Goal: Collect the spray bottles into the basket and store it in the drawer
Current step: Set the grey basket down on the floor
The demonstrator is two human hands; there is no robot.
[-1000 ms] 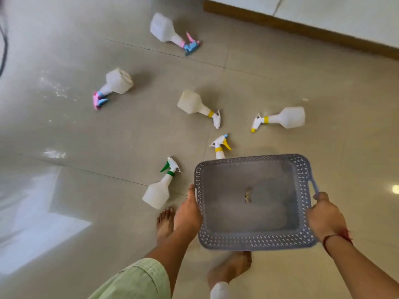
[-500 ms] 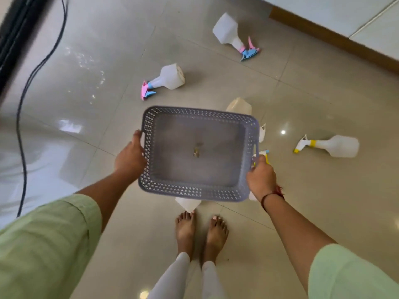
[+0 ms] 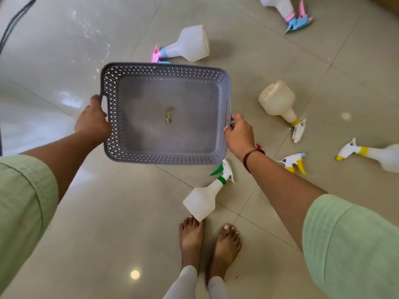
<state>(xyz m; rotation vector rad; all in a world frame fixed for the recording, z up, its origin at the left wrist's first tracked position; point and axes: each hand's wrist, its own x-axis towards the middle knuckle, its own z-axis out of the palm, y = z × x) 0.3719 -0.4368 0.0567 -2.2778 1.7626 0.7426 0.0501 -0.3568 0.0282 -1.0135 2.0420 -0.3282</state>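
Risk: grey perforated plastic basket point(image 3: 164, 68), my left hand point(image 3: 92, 120) gripping one side, right hand point(image 3: 238, 132) pinching the other, may tilt; my foot point(image 3: 191, 238) cd kick white green-trigger spray bottle point(image 3: 204, 198).

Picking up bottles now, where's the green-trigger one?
Head view, lower centre: the green-trigger bottle lies on the floor between the toes and the basket's near right corner.

Home interior: glossy tiled floor point(image 3: 108, 234) (beige), 2 bare feet point(image 3: 192, 240).

glossy beige tiled floor point(image 3: 108, 223) with thin grout lines, light reflections, a dark cable point(image 3: 13, 24) top left.
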